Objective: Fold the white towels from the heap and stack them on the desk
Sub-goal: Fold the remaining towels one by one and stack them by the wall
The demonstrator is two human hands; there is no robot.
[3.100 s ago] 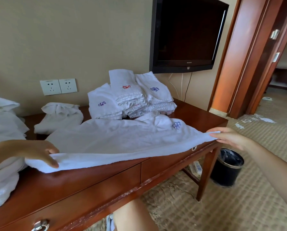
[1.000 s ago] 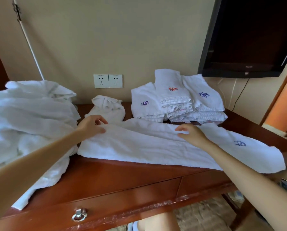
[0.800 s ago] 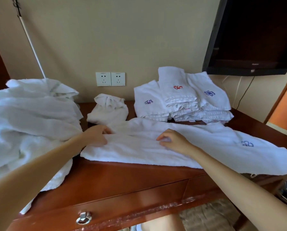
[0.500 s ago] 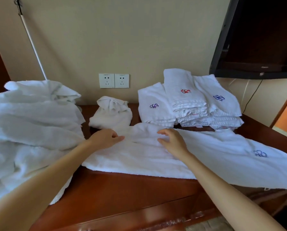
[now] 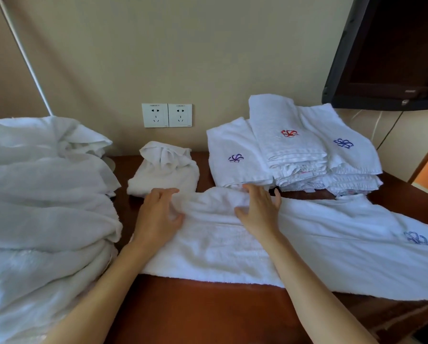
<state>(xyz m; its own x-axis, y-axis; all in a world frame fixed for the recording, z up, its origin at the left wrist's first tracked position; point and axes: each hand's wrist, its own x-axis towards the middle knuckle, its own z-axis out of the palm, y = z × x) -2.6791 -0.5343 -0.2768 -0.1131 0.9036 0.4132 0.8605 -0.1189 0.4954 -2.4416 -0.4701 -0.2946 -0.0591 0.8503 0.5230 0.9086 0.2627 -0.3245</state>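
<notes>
Heap (image 5: 41,207): rumpled white terry towels, piled on the left end of the brown wooden desk (image 5: 208,311).
Left hand (image 5: 158,217): thumb and curled fingers pinch the far left corner of the long towel.
Long towel (image 5: 332,244): white terry strip with a blue emblem, lying across the desk's middle.
Right hand (image 5: 260,209): fingers straight and spread, pressing the long towel's far edge, apart from the left hand.
Stack (image 5: 295,150): folded white towels, at the rear right by the wall.
</notes>
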